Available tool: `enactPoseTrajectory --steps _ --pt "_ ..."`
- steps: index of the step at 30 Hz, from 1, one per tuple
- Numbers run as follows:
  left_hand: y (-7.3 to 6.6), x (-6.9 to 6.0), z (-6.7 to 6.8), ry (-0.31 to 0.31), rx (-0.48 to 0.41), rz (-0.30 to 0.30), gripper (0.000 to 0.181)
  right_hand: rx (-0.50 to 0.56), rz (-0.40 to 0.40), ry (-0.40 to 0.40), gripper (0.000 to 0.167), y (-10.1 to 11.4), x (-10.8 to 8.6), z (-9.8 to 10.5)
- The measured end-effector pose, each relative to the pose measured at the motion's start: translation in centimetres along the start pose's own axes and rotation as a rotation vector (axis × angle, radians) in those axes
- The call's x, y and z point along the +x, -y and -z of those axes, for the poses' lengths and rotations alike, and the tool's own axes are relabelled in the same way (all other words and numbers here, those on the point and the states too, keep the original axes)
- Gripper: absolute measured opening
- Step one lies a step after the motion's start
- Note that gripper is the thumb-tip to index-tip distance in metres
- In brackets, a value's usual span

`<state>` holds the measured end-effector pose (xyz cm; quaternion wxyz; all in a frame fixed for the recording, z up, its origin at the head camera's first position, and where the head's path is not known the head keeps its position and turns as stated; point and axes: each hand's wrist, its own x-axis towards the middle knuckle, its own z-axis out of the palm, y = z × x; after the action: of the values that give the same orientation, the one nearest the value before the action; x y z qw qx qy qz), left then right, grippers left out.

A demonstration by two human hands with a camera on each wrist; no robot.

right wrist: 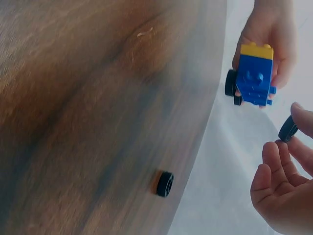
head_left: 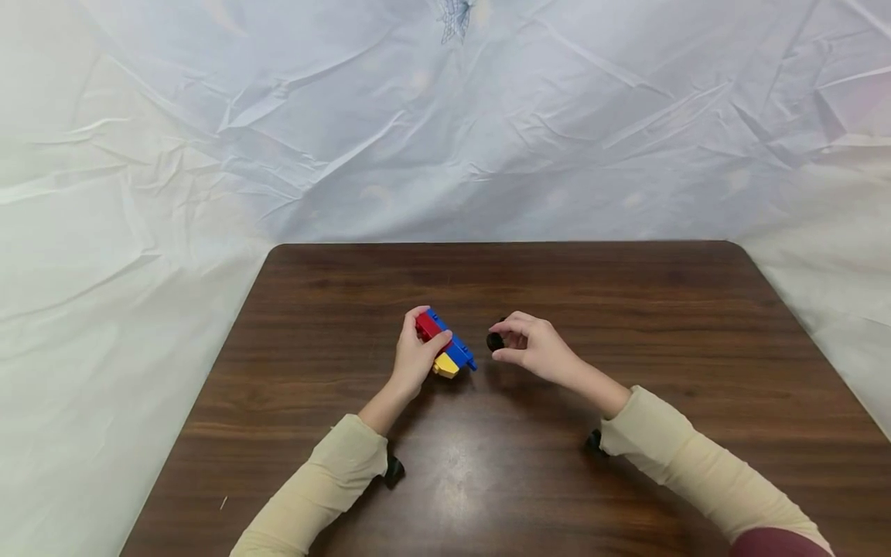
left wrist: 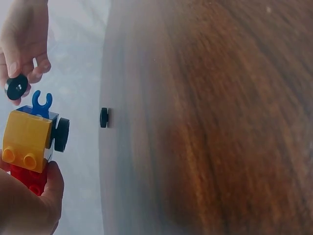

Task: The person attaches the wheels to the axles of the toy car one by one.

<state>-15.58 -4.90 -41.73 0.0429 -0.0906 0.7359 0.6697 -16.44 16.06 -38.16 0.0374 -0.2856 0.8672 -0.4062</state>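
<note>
My left hand (head_left: 412, 354) grips a toy vehicle (head_left: 459, 353) built of blue, red and yellow blocks, its thumb across the red part. The left wrist view shows the yellow block (left wrist: 28, 134), a blue hook (left wrist: 42, 104) and a black wheel (left wrist: 62, 135) on one side. Two wheels show on that side in the right wrist view, the larger wheel (right wrist: 230, 82) in front. A loose black wheel (head_left: 495, 342) is pinched between the thumb and fingers of my right hand (head_left: 541, 350), just right of the vehicle and apart from it.
Another black wheel (right wrist: 165, 184) stands on the brown wooden table (head_left: 515, 271), mostly hidden behind the right hand in the head view. Dark wrist devices show beneath both sleeves. Pale wrinkled cloth (head_left: 445, 139) hangs behind and beside the table.
</note>
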Motion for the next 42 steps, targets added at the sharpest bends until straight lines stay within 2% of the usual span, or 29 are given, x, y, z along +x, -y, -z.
enactPoseTrajectory --steps 17,29,42 --pt "-0.3 -0.1 0.0 0.014 0.016 -0.013 0.055 0.017 0.014 0.003 0.031 1.3 0.3 -1.8" --pt "-0.4 -0.2 0.0 0.029 0.03 0.007 0.054 -0.088 0.074 -0.01 0.032 1.4 0.3 -2.6" --pt "-0.4 -0.2 0.1 0.056 0.007 0.008 0.056 -0.139 0.084 -0.035 0.033 1.9 0.3 -3.0"
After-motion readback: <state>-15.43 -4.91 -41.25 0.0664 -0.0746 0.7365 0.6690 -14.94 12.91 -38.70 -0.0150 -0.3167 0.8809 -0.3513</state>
